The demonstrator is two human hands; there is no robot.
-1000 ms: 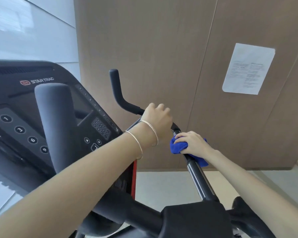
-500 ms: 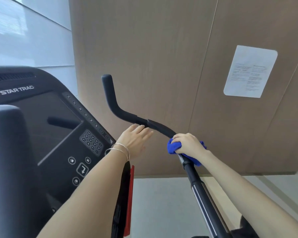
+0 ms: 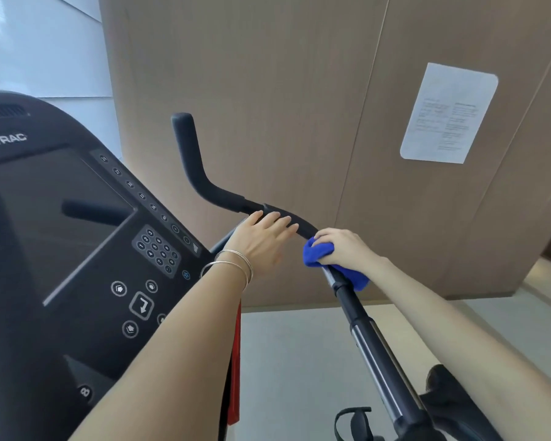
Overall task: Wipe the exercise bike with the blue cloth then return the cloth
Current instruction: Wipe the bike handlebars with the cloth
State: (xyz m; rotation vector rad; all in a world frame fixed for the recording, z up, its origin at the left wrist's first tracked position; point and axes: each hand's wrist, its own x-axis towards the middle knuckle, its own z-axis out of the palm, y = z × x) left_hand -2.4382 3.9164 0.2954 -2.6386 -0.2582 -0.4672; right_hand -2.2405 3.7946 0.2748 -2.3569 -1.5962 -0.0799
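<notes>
The exercise bike's black handlebar point(image 3: 201, 176) bends up at centre and joins a black and silver stem point(image 3: 368, 338) that runs down to the lower right. My right hand point(image 3: 344, 246) grips the blue cloth point(image 3: 318, 253), wrapped round the top of the stem just below the bar. My left hand point(image 3: 261, 240), with two thin bangles on the wrist, lies beside it with straight fingers resting against the bar's lower bend.
The bike's large black console point(image 3: 86, 243) with keypad and arrow buttons fills the left side. A brown panel wall point(image 3: 299, 90) with a white printed sheet point(image 3: 449, 113) stands close behind. A pedal strap point(image 3: 350, 421) shows at the bottom over pale floor.
My left hand has let go of the handlebar and opened flat against it. My right hand stays on the cloth at the stem. The view has shifted to the right.
</notes>
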